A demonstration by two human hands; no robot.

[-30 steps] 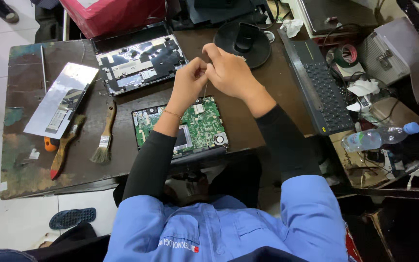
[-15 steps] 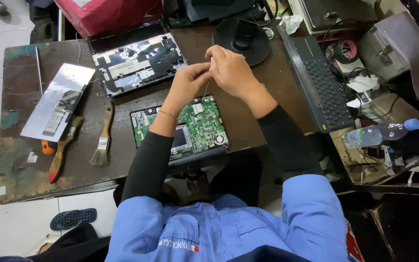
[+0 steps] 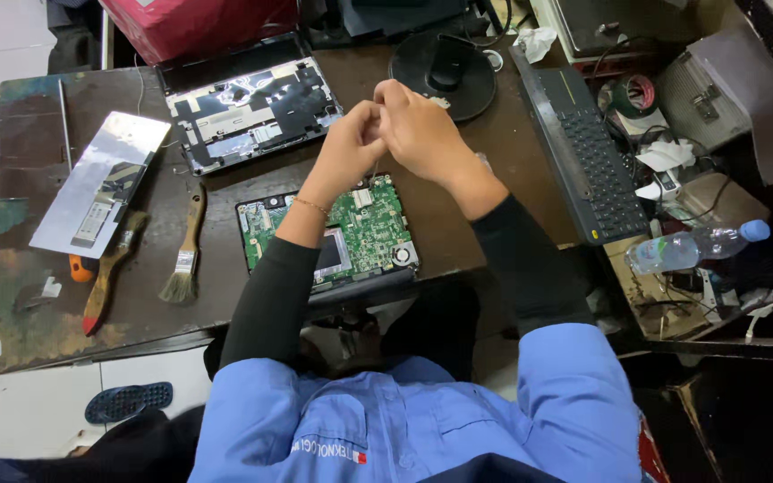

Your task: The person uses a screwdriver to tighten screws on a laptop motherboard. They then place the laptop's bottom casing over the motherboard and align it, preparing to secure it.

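Note:
A green laptop motherboard (image 3: 364, 228) lies at the near edge of the brown worktable (image 3: 38, 313). Both hands hover together just above its far end. My left hand (image 3: 349, 150) and my right hand (image 3: 420, 132) meet at the fingertips, pinched on a thin pale wire (image 3: 375, 168) that hangs down toward the board. What the wire joins to is too small to make out. Black sleeves cover both forearms.
An open laptop base (image 3: 248, 109) sits beyond the board, with a silver panel (image 3: 100, 183), a paintbrush (image 3: 185, 255) and a red-tipped tool (image 3: 105, 277) at the left. A black round stand (image 3: 445, 72), a keyboard (image 3: 588, 152), a water bottle (image 3: 691, 246) and cluttered parts crowd the right.
The hands stay joined over the board's far end, with only small finger movement. The view has shifted slightly.

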